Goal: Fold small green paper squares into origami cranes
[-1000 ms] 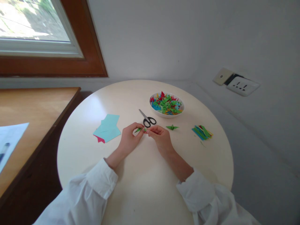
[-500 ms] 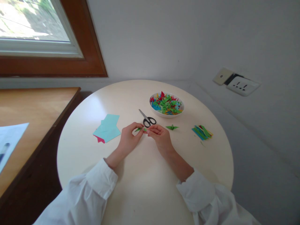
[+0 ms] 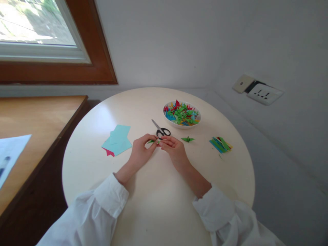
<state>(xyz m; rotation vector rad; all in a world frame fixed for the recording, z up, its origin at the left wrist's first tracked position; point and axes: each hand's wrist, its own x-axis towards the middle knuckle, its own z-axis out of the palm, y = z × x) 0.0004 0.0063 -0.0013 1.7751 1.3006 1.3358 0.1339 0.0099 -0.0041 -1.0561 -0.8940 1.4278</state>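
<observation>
Between my two hands is a small piece of folded green paper point(image 3: 151, 141), mostly covered by fingers. My left hand point(image 3: 142, 149) pinches it from the left with thumb and forefinger. From the right, the fingertips of my right hand point(image 3: 174, 149) close on its other end. Just beyond my fingers lie black-handled scissors point(image 3: 164, 131), blades pointing away to the left. A green paper crane point(image 3: 188, 139) rests on the table to the right of my right hand.
A white bowl point(image 3: 182, 127) full of colourful folded paper cranes stands at the back of the round white table point(image 3: 153, 212). Light-blue paper sheets point(image 3: 119, 140) with a red piece lie left. Coloured paper strips point(image 3: 220, 145) lie right. A wooden desk point(image 3: 46, 109) stands farther left.
My fingers have shifted very slightly, drawing closer over the green paper so that less of it shows. Everything else stays in place.
</observation>
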